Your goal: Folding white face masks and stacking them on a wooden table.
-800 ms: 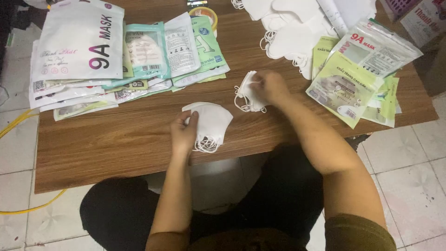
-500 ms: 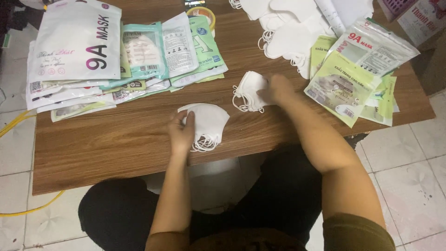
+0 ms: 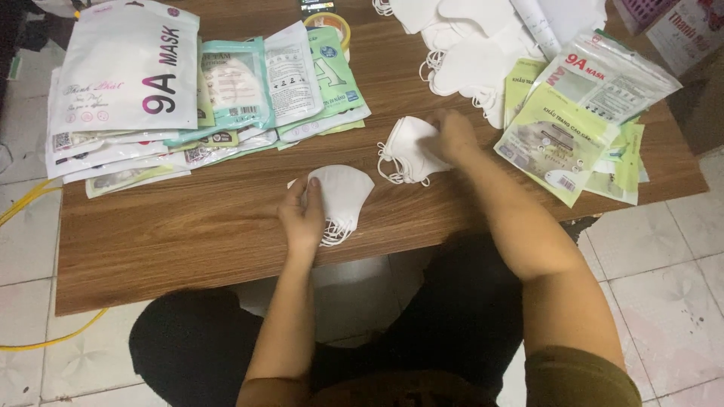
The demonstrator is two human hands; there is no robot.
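My left hand rests on a small stack of white folded face masks near the front edge of the wooden table, fingers pressing its left side. My right hand grips a second bunch of white masks a little farther back and to the right, with their ear loops hanging off the left side.
A heap of flat mask packets in white and green lies at the back left. More green packets sit at the right, and loose white masks at the back. A roll of tape stands at the far edge. A yellow cable runs over the tiled floor.
My right hand has moved slightly to the right and back with its bunch of masks. My left hand stays on the front stack.
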